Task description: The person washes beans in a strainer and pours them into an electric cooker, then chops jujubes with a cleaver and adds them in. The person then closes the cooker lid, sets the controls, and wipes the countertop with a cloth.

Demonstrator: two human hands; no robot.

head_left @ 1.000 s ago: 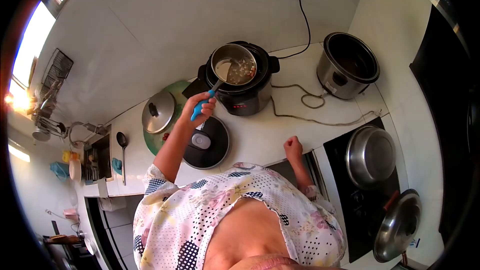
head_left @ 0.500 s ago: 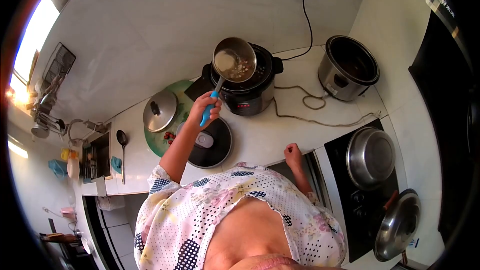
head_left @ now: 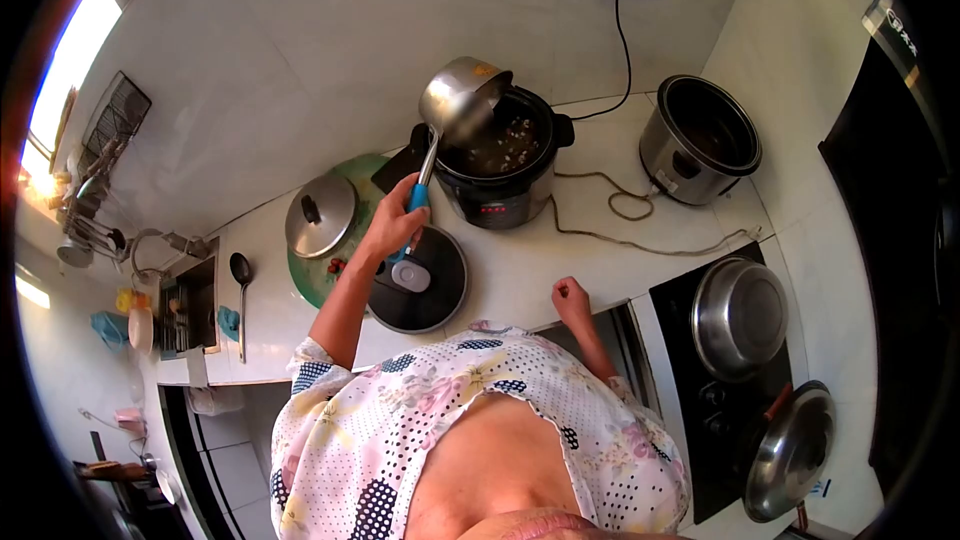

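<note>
My left hand [head_left: 396, 218] is wrapped round the blue handle of a steel saucepan [head_left: 455, 92]. The pan is tipped to the right, its mouth over the open black pressure cooker [head_left: 492, 202]. Inside the cooker lies dark liquid with pale and reddish bits [head_left: 503, 148]. Below that hand, the round black cooker lid [head_left: 430, 292] with a grey knob rests on the counter. My right hand [head_left: 571, 300] is closed near the counter's front edge; whether anything is in its curled fingers is hidden.
A green board [head_left: 358, 180] with a steel lid [head_left: 320, 215] and red bits lies left of the cooker. At the right are a second cooker [head_left: 700, 140], its cord, and a stove with an upturned steel basin [head_left: 740, 318]. A ladle [head_left: 242, 305] lies near the sink.
The saucepan has turned over from upright to tipped, and its contents now show in the cooker. My left hand has rotated with it and moved slightly left. My right hand has shifted slightly left.
</note>
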